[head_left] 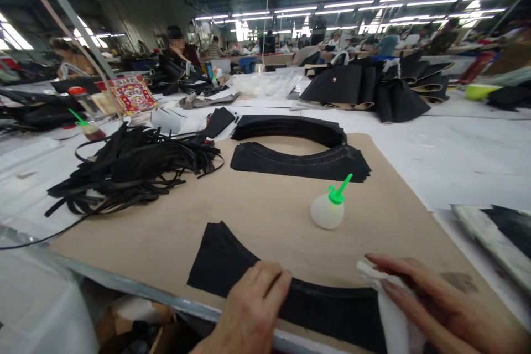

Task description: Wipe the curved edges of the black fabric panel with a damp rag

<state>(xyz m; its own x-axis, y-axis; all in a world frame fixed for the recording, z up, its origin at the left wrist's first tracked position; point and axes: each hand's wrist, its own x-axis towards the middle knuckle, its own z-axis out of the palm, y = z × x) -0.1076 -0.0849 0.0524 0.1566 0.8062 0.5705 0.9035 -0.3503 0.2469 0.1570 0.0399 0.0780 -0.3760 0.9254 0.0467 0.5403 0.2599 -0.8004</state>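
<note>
A curved black fabric or leather-like piece (332, 310) lies near the table's front edge, its concave side facing away from me. My left hand (259, 301) is closed over the middle of it, fingers bent and pressed together along the curved edge. At the piece's right end, my right hand (443, 310) holds a white cloth (392, 304) between thumb and fingers, and the cloth hangs over that end. Beyond my hands, a round translucent squeeze bottle (327, 212) with a green spout stands on brown board (265, 204).
Two stacks of curved black pieces (290, 161) lie farther back. A tangled heap of black strips (141, 163) is at left. Large folded black panels (352, 83) rest at the back right. An open cardboard box (124, 321) sits below the table edge. Several people work in the background.
</note>
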